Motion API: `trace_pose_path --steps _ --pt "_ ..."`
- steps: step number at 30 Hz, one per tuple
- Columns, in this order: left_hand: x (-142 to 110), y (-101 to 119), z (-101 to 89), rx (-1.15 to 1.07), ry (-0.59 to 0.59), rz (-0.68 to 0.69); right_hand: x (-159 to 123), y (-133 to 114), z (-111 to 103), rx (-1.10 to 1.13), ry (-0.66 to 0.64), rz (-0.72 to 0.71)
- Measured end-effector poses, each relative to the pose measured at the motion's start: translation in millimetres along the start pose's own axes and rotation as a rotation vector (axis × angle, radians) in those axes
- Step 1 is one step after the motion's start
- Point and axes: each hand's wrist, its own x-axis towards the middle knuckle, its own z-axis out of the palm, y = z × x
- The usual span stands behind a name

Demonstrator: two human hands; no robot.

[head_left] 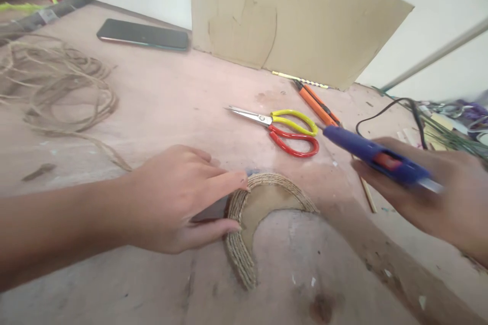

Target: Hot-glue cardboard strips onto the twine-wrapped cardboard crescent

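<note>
The left hand (173, 198) lies open, fingertips touching the twine-wrapped arch (244, 223) at its three o'clock, while the right hand (430, 195) grips a glue gun (375, 155) at the arch's two o'clock.

Left hand (175, 198) flat, fingers (229, 180) extended; right hand (430, 198) closed, raised.

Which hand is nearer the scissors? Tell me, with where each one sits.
Right. The right hand, holding the glue gun, sits just right of the scissors; the left hand rests farther off, lower left, touching the twine-wrapped arch.
</note>
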Motion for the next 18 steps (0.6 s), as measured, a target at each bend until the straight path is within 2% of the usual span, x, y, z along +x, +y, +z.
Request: trace_pose_path --steps 4,7,9,12,14,16,18 --pt "4 4 -3.3 0.006 -0.026 0.033 70 -5 29 -0.037 -0.042 0.080" --pt "6 21 -6.4 0.068 -0.026 0.013 91 -14 45 0.055 -0.036 0.013" --pt "5 38 -7.0 0.109 0.011 -0.036 82 -29 48 0.106 0.023 -0.091" --pt "2 62 -5.4 0.085 -0.013 -0.101 42 -67 40 0.241 0.160 -0.368" --pt "0 72 -3.4 0.032 0.003 -0.119 12 -94 33 0.303 0.123 -0.530" --pt "-2 75 -1.8 -0.010 0.035 -0.101 -11 -114 29 0.313 0.072 -0.629" --pt "-2 73 -2.0 0.017 0.028 -0.069 -24 -124 31 0.305 0.044 -0.673"
